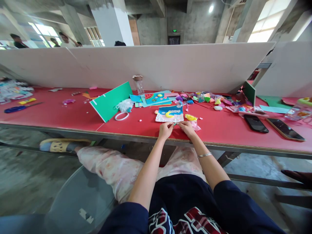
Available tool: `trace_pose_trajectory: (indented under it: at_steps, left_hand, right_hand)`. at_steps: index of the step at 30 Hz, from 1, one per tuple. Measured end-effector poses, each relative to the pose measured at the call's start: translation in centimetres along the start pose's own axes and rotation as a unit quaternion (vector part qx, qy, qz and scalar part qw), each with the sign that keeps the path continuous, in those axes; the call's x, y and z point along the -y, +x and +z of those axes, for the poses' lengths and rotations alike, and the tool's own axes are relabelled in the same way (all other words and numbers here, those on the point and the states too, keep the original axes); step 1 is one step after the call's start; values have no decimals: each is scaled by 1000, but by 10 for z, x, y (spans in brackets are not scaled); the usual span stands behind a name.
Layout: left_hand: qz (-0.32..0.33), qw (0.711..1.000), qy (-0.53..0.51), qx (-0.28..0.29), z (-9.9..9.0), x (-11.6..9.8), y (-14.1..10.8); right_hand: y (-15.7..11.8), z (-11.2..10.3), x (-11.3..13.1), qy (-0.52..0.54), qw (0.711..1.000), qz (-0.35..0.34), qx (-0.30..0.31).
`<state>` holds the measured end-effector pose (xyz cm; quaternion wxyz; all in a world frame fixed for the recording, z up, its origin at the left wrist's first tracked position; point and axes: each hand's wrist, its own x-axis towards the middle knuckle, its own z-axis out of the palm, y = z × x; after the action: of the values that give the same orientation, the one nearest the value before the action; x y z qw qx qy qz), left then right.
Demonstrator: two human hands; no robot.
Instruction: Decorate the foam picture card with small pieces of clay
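Head view looks down on a long red worktop (pixel 73 113) with a grey partition behind it. The left hand (pixel 165 130) and the right hand (pixel 187 127) meet at the near edge of the worktop, fingertips almost touching. Between them sits a tiny green bit (pixel 174 123), pinched by the curled fingers of both hands; the piece is too small to tell what it is made of. It lies just in front of a small craft picture (pixel 170 114), blue with a yellow crescent and a white lower border, which rests flat on the worktop and touches the fingertips. A yellow lump of clay (pixel 190 117) lies just right of the picture, near the right hand. The right wrist carries a thin silver bracelet (pixel 204 155).

Farther back lie more coloured sheets, one with a watermelon slice (pixel 149 96), and a spread of small clay pieces (pixel 207 98). A green board (pixel 110 100) leans to the left, with a white ring (pixel 121 116) beside it. Two phones (pixel 255 123) lie to the right, and blue scissors (pixel 14 109) far left.
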<state>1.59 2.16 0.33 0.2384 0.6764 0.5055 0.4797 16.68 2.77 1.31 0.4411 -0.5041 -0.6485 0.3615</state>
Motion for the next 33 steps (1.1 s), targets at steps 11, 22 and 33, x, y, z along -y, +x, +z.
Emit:
trace_pose_trajectory:
  at_steps: [11, 22, 33]
  left_hand:
    - [-7, 1000, 27, -9, 0, 1, 0]
    - [31, 997, -75, 8, 4, 13, 3]
    - [21, 997, -72, -6, 7, 10, 1]
  right_hand:
    - [2, 6, -1, 186, 982, 40, 18]
    - [0, 5, -7, 114, 993, -14, 28]
    - [-8, 0, 8, 112, 989, 26, 87]
